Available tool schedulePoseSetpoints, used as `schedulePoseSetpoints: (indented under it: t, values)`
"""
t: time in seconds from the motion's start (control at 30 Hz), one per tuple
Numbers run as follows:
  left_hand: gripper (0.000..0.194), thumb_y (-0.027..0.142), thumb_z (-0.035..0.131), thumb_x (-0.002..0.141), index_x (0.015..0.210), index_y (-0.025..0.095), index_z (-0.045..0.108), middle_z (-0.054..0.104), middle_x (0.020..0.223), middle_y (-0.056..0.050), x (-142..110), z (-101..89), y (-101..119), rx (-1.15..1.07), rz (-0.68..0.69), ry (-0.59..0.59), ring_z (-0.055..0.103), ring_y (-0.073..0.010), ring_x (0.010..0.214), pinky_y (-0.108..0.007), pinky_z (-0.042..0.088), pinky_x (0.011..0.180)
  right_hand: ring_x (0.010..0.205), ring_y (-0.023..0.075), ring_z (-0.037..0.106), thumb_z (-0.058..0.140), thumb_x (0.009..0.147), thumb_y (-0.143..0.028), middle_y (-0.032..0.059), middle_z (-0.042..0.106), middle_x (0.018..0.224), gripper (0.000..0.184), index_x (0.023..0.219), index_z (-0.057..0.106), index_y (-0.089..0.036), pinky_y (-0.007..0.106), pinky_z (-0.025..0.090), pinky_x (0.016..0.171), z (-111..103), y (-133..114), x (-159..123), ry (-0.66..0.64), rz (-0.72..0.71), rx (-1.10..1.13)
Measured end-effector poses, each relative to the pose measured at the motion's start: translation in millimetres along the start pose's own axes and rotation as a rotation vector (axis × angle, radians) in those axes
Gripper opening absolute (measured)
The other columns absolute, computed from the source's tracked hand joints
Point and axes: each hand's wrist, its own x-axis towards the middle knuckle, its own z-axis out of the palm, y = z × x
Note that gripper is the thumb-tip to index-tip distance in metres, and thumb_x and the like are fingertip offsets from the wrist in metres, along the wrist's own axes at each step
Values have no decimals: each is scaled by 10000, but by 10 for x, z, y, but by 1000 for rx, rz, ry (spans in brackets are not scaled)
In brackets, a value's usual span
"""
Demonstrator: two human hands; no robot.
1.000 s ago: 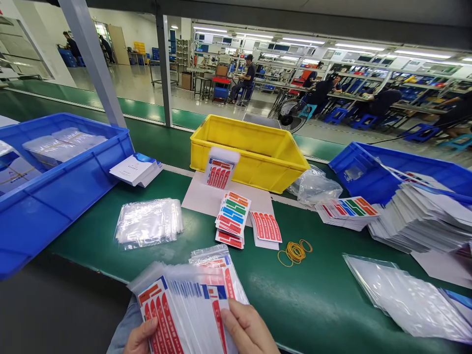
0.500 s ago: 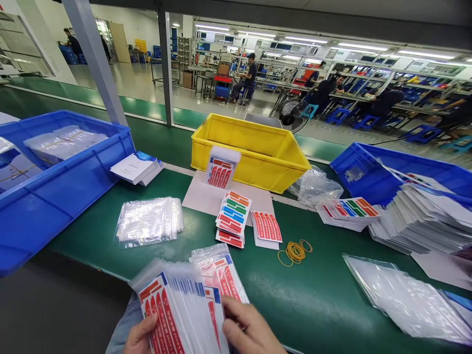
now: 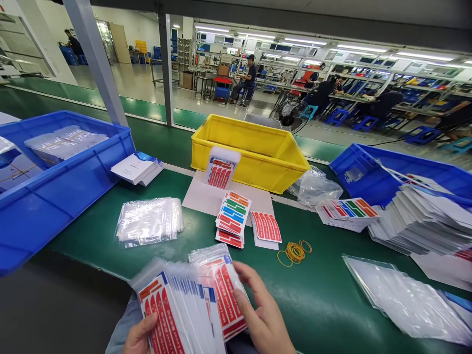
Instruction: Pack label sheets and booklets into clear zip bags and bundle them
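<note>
The left hand [image 3: 139,335] pinches a fanned stack of bagged label sheets [image 3: 167,314] above the lap [image 3: 124,319], thumb across its front. The right hand [image 3: 266,314], finger and thumb partly open, lies at the edge of a second bagged bundle [image 3: 223,292] beside it; whether it grips cannot be told. These sheets are evidently sleeved already; unbagged label sheets [image 3: 234,211] and seemingly empty bags [image 3: 149,221] are left on the green bench [image 3: 313,300].

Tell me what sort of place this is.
Probably a factory or workshop floor. A yellow plastic bin stands on a green work surface, the left hand holds a bundle of bagged, red-printed sheets, and people sit along a bench in the background.
</note>
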Motion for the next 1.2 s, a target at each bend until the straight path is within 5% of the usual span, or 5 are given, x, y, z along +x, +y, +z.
schedulePoseSetpoints:
  t: [0.17, 0.57, 0.77, 0.97, 1.2]
  values:
    - [211, 230, 581, 780, 907, 138, 722, 728, 936, -110, 25, -18, -12, -28, -11, -21, 603, -317, 1027, -459, 324, 1008, 703, 203, 596, 433, 822, -570, 51, 671, 765, 470, 853, 684, -174, 275, 477, 678, 167, -105, -147, -387, 46, 56]
    - [216, 219, 602, 764, 925, 136, 720, 725, 954, -82, 3, 48, 13, -5, -17, -41, 624, -296, 992, -407, 344, 1000, 1113, 268, 505, 524, 813, -459, 111, 510, 1276, 462, 1207, 516, -218, 363, 422, 923, -56, -55, 40, 70, 17, 42]
    - [303, 275, 617, 738, 987, 120, 697, 699, 1029, -106, 37, 18, -20, -50, -35, -48, 606, -304, 1023, -415, 338, 1003, 884, 244, 603, 405, 872, -475, 62, 671, 971, 391, 1078, 626, -226, 320, 469, 807, 70, -192, -131, -540, 37, 5]
    - [238, 233, 613, 743, 947, 165, 714, 714, 995, -71, 31, 39, -7, -99, -31, -109, 644, -252, 956, -353, 397, 953, 771, 226, 615, 378, 879, -490, 87, 672, 860, 422, 1015, 617, -171, 310, 488, 713, -16, -185, -112, -353, 67, 167]
    - [260, 249, 607, 755, 965, 133, 707, 718, 978, -83, 29, 101, -9, -64, -59, -102, 641, -275, 959, -378, 358, 989, 1147, 260, 467, 496, 818, -489, 117, 491, 1285, 495, 1224, 489, -205, 371, 350, 984, -54, -6, 8, 23, 52, 60]
